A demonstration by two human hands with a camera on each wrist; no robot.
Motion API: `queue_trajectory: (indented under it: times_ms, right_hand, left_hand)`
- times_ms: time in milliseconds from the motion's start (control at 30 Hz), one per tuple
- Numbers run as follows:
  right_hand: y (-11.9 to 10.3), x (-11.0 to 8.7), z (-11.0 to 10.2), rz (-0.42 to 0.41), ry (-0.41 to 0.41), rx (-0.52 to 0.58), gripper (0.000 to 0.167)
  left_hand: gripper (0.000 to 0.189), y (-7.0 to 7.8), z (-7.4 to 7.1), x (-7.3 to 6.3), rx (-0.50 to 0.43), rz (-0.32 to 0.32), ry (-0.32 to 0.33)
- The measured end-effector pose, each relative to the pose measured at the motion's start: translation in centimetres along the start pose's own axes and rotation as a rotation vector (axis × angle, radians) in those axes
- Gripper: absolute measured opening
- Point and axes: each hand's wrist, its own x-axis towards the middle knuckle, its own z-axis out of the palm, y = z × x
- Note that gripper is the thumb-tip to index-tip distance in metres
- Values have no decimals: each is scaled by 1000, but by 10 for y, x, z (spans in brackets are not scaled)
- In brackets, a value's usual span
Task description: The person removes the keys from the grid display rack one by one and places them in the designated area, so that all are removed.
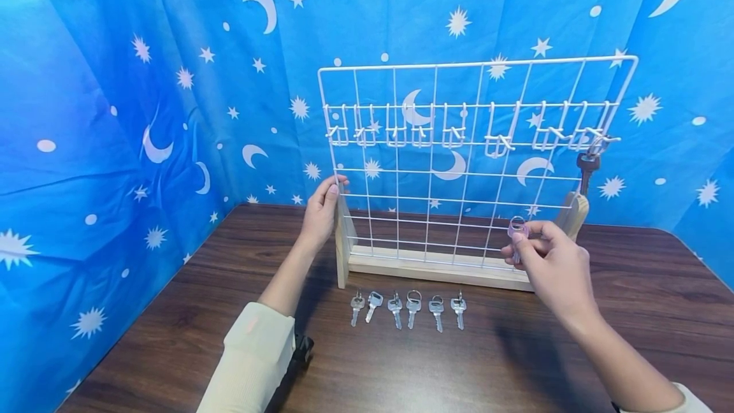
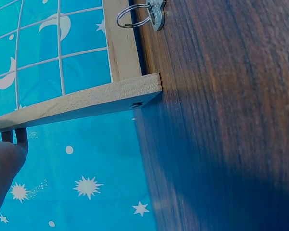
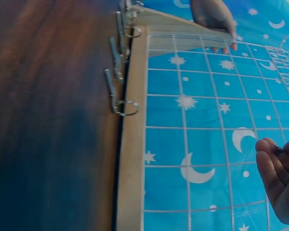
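Note:
A white wire grid rack (image 1: 476, 64) stands on a wooden base (image 1: 436, 268), with a row of white hooks (image 1: 497, 146) across its upper part. My left hand (image 1: 321, 215) grips the top of the rack's left wooden side piece (image 1: 341, 241); in the left wrist view its fingers partly pass behind the wood. Before the lower right of the grid, my right hand (image 1: 559, 269) pinches a key (image 1: 518, 231) with a purplish head and a ring at its top. In the right wrist view the fingers mostly hide that key. A dark-looking key (image 1: 588, 164) hangs by its ring at the far right hook.
Several silver keys (image 1: 414, 304), some plainly with rings, lie in a row on the dark wooden table (image 1: 413, 375) in front of the base. Behind and to the left hangs a blue cloth (image 1: 258, 113) with white moons and stars. A small black object (image 1: 302, 348) shows beside my left sleeve.

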Motion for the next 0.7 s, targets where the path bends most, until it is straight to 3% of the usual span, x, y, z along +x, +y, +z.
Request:
queue_trajectory:
  times_ms: [233, 700]
  right_hand:
    - [7, -7, 8, 7, -43, -26, 15]
    - [16, -16, 16, 105, -179, -26, 19]
  left_hand:
    - [32, 1, 0, 0, -18, -2, -5]
    - [31, 2, 0, 0, -12, -10, 1]
